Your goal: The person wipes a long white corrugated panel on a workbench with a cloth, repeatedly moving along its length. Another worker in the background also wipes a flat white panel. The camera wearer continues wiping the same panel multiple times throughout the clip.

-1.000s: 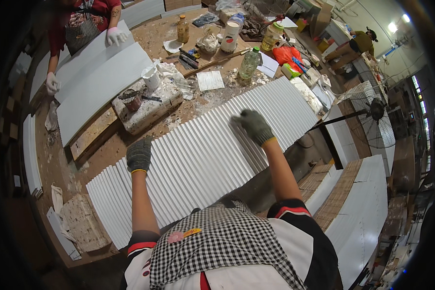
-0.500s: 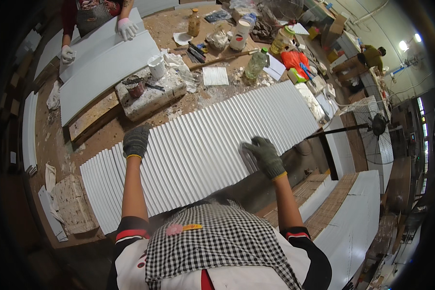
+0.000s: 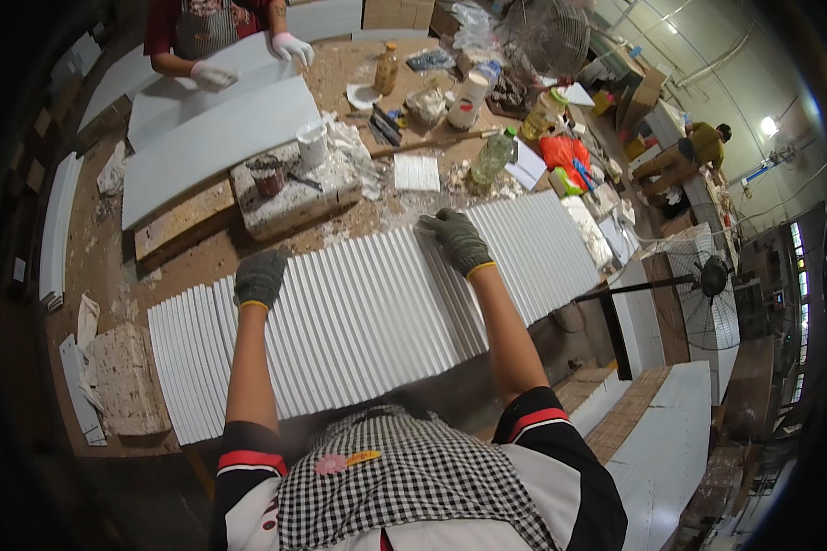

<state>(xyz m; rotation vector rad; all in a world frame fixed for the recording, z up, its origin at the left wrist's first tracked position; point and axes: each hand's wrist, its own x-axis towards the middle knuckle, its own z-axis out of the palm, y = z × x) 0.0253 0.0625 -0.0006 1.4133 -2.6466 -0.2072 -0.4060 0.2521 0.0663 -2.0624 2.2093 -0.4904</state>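
A wide row of narrow white strips (image 3: 368, 321) lies side by side across the near part of the table, slanting up to the right. My left hand (image 3: 261, 278), in a dark grey knit glove, is bent round the far ends of strips left of the middle. My right hand (image 3: 455, 239), gloved alike, lies over the far ends right of the middle, its fingers stretched to the left and touching them. Beneath my right forearm a few strips look darker, in shadow. Some fingertips of both hands are hidden.
Behind the strips, a stained white block (image 3: 299, 197) carries a white cup (image 3: 312, 144). A green bottle (image 3: 493, 160) and a white bottle (image 3: 470, 97) stand farther right. White panels (image 3: 220, 138) lie by a gloved co-worker (image 3: 216, 28). A standing fan (image 3: 710, 275) is at right.
My right hand has moved left and away from me, from the near right of the strips to their far ends. My left hand stays at the far edge. The co-worker's hands have shifted.
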